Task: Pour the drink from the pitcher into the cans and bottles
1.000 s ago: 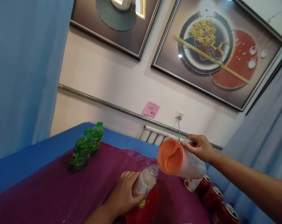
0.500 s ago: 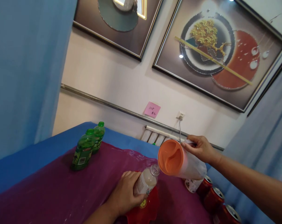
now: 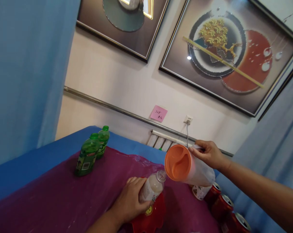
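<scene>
While left hand (image 3: 129, 202) grips bottle (image 3: 152, 187), pitcher (image 3: 189, 166) tilted

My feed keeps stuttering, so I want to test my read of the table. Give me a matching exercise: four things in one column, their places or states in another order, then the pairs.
Things:
1. pitcher with orange lid
2. small open bottle of milky drink
3. green bottles
4. red cans

Places or states:
A. standing upright at the far left of the purple cloth
B. tilted, held in the right hand
C. lined up at the right edge, below the pitcher
D. gripped in the left hand, over a red object

Pairs: 1-B, 2-D, 3-A, 4-C
</scene>
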`<state>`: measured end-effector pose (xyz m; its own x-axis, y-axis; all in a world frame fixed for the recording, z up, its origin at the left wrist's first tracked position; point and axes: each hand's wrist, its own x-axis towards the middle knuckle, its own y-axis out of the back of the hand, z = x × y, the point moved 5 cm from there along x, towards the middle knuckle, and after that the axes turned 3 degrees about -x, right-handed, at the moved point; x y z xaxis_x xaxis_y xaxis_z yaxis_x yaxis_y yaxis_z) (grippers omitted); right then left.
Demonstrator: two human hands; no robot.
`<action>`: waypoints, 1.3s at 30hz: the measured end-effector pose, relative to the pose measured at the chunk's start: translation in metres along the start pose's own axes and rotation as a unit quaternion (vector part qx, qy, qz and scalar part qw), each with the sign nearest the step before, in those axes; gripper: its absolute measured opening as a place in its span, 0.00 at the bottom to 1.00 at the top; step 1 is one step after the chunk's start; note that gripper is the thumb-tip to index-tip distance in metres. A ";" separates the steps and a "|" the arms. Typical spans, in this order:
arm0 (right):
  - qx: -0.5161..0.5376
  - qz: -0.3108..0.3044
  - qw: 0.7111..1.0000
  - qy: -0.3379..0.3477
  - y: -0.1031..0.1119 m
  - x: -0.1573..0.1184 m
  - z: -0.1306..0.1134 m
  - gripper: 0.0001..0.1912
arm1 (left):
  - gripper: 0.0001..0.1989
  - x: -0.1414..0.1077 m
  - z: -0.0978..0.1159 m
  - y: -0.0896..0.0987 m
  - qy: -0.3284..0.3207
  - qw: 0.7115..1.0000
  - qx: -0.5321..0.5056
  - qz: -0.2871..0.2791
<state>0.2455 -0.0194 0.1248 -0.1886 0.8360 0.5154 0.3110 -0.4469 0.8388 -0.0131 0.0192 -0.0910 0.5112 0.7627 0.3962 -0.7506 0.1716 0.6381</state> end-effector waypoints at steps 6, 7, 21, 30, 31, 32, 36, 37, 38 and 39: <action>-0.008 0.005 1.000 0.006 0.000 0.000 -0.001 0.26 | 0.21 0.000 -0.001 -0.001 -0.005 1.000 0.010 0.002; -0.007 0.008 1.000 0.006 0.000 0.000 -0.001 0.26 | 0.21 0.000 -0.001 -0.001 -0.005 1.000 0.011 0.003; 0.004 0.011 1.000 -0.001 0.004 0.000 -0.007 0.25 | 0.21 0.000 0.000 0.000 -0.010 1.000 0.005 0.009; -0.006 0.010 1.000 0.003 0.005 0.001 -0.008 0.26 | 0.24 0.000 0.000 0.000 -0.005 1.000 0.001 0.005; -0.008 0.010 1.000 0.002 0.005 0.001 -0.008 0.26 | 0.24 0.000 0.001 0.000 -0.005 1.000 0.002 0.006; -0.010 0.011 1.000 0.001 0.005 0.001 -0.007 0.26 | 0.23 -0.001 0.001 0.000 -0.004 1.000 0.003 0.005; -0.013 0.014 1.000 0.001 0.006 0.001 -0.006 0.26 | 0.22 -0.001 0.001 0.000 -0.001 1.000 0.010 -0.002; -0.013 0.015 1.000 0.002 0.006 0.001 -0.006 0.26 | 0.22 -0.001 0.001 0.000 -0.001 1.000 0.013 -0.003; -0.013 0.015 1.000 0.003 0.006 0.001 -0.007 0.26 | 0.22 -0.001 0.001 0.000 -0.002 1.000 0.015 -0.002; -0.013 0.015 1.000 0.004 0.007 0.001 -0.008 0.26 | 0.22 -0.001 0.000 -0.001 -0.004 1.000 0.015 -0.001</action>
<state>0.2403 -0.0241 0.1323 -0.1876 0.8190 0.5422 0.2925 -0.4804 0.8268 -0.0134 0.0181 -0.0919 0.5170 0.7567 0.4002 -0.7362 0.1545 0.6589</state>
